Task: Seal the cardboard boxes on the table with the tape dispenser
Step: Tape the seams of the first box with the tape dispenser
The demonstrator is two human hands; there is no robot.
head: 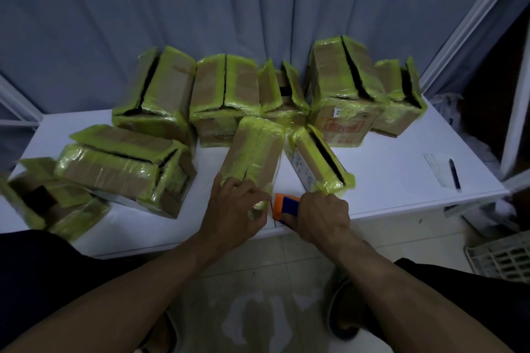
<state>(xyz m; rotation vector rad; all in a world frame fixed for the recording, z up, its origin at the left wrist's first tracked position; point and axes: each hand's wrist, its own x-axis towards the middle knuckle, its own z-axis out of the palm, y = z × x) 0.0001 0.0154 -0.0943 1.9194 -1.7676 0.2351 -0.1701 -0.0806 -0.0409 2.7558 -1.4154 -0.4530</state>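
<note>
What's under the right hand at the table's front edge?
The right hand grips an orange-and-blue tape dispenser, beside the narrow box the left hand holds. The hand covers the rest of the dispenser, so its tape roll cannot be seen.

Not much you can actually read here, tbh. The tall box [329, 71] at the back right has a small white sticker [339, 111] with what looks like "12", turned sideways. Below it there's a red printed block [345, 127], too blurry to read. Same goes for the bluish print [301, 166] on the small front box [311, 152].
</note>
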